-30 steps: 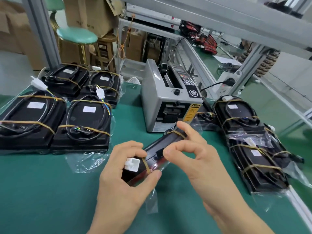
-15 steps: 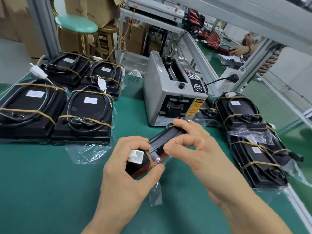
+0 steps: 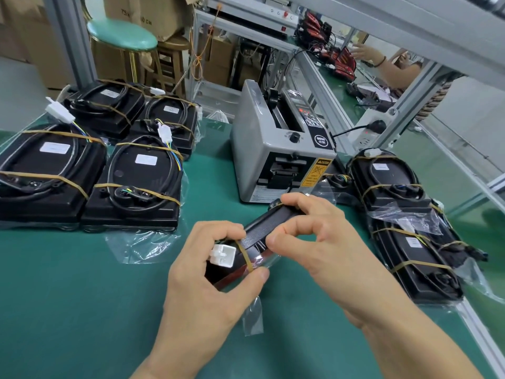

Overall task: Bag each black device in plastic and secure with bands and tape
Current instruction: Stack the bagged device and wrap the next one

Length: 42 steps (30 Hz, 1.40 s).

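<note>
**Band and loose bag end are the weak points**

The black device [image 3: 269, 228], already in its plastic bag [image 3: 252, 313], is held edge-up just above the green surface [image 3: 68, 310], in front of the tape dispenser [image 3: 276, 160]. The left hand [image 3: 207, 272] is clamped around its near end, thumb underneath and fingers over the top, with the white connector [image 3: 222, 254] trapped against the fingers. The right hand [image 3: 317, 239] is closed on the upper edge, further along: its fingertips pinch there (what exactly is pinched, bag or band, cannot be told).

A rubber band [image 3: 244, 255] crosses the device just beside the left grip. It could likely be rolled off the near end if it is tugged, since it sits close to that end. The bag's free tail hangs below the left thumb and could be left untaped. The device spans both grips, its middle unsupported.
</note>
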{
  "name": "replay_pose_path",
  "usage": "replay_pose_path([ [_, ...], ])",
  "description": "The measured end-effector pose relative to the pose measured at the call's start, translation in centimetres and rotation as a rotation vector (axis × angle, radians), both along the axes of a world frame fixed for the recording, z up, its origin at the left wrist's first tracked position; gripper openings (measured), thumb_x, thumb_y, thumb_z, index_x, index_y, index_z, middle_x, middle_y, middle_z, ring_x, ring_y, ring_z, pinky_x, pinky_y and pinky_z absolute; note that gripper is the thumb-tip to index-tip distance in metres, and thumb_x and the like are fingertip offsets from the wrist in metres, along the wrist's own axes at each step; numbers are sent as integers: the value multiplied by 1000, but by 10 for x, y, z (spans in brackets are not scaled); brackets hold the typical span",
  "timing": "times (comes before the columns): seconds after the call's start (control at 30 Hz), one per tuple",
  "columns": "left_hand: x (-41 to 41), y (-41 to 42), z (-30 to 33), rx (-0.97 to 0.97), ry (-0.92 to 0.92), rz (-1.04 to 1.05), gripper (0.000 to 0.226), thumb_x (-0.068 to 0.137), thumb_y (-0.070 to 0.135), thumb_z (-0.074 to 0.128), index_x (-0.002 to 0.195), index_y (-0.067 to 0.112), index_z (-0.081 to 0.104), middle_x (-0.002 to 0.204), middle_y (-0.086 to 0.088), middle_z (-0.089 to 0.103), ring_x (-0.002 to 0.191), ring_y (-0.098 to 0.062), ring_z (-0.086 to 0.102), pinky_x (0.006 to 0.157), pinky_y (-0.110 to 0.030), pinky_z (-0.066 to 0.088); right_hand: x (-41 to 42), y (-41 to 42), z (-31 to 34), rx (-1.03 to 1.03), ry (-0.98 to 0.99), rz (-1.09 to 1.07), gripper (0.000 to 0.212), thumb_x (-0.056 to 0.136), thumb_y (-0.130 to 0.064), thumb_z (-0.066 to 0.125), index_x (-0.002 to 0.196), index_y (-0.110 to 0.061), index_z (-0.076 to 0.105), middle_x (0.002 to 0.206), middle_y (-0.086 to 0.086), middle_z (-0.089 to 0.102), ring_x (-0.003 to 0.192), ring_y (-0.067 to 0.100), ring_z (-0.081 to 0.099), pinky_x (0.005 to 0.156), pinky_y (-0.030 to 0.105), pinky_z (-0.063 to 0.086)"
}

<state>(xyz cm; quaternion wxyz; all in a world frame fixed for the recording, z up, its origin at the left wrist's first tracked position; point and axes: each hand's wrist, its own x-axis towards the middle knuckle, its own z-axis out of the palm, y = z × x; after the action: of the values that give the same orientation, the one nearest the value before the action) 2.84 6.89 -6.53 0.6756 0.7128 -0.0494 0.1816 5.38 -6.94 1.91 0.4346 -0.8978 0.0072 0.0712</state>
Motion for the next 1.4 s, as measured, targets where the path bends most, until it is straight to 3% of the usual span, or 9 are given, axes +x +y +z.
replay_pose_path([
  [0.2,0,-1,0,19,-41,-23,41,63,32,74,101,39,59,101,5,59,89,-22,65,74,-26,54,-1,0,0,-47,-18,-2,10,72,-31,70,66,-24,74,122,-40,41,132,-11,19,115,37,17],
  [0.33,1,-1,0,96,-135,-17,33,67,28,71,99,35,65,110,10,52,99,-16,60,80,-16,48,-2,-1,2,-113,-42,14,13,76,-24,71,64,-21,74,120,-40,42,127,-12,22,113,33,16],
  [0.53,0,-3,-3,163,-170,32,28,68,30,70,95,32,67,112,3,49,98,-14,58,86,-13,42,-5,0,-2,-155,-97,-6,12,73,-25,71,61,-24,71,117,-40,43,128,-12,22,113,32,17],
  [0.77,2,-4,-3,179,-204,79,33,68,26,71,97,22,57,102,4,52,94,-15,56,78,-17,43,-4,-2,-6,237,-13,-99,9,69,-23,74,60,-21,74,120,-34,51,134,-4,31,115,41,24],
  [0.9,1,-4,-4,142,-185,66,33,68,25,72,97,25,57,101,5,52,89,-20,59,73,-26,47,-5,1,-7,141,-50,-76,8,63,-35,70,58,-30,73,121,-38,48,136,-5,28,115,42,25],
  [1.1,0,-4,-4,113,-179,51,34,68,22,72,97,29,57,102,4,51,88,-23,61,71,-31,50,-4,1,-10,50,-81,-51,15,72,-23,71,59,-31,73,119,-40,46,134,-9,25,116,41,20],
  [1.4,0,-6,-3,156,-204,60,38,65,9,79,94,27,60,100,0,50,86,-16,59,73,-17,46,-4,2,-8,-35,-115,-24,10,70,-25,69,62,-26,73,121,-36,47,132,-11,25,115,39,19],
])
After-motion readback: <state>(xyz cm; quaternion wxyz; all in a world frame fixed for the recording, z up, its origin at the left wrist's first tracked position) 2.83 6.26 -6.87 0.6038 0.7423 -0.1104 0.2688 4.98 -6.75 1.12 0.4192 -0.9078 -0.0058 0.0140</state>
